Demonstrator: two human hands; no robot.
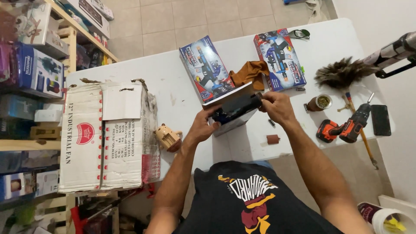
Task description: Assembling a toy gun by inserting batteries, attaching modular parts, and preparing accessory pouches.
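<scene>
The toy box (234, 110) is sitting in both of your hands, raised just above the middle of the white desk (173, 93) and tilted, with its dark window face turned toward you. Your left hand (200, 125) is gripping its lower left corner, fingers wrapped under the edge; your right hand (277, 107) is closing on the upper right end, fingertips pinching the flap there. Both hands are holding the box firmly.

Just beyond it, a second blue toy box (206, 68) is lying flat on the desk, its printed face showing a toy blaster. A third box of the same kind (279, 58) is lying to the right of that, also face up. A brown cloth (249, 73) is bunched between these two.

To your left, a large cardboard carton (106, 136) is occupying the desk end, white with red print and a red round label, its top flaps partly torn. A small tan figure-shaped mug (167, 138) is standing just beside the carton's right side.

To your right, a small round cup (323, 102) is holding greenish loose matter. Near it, an orange and black cordless drill (344, 128) is lying on its side, with a black phone (380, 120) just past it. A feather duster (340, 71) is lying further back. A small brown block (273, 139) is resting near the desk edge.

On the far left, shelves (30, 73) are carrying more boxed goods in blue and white.
</scene>
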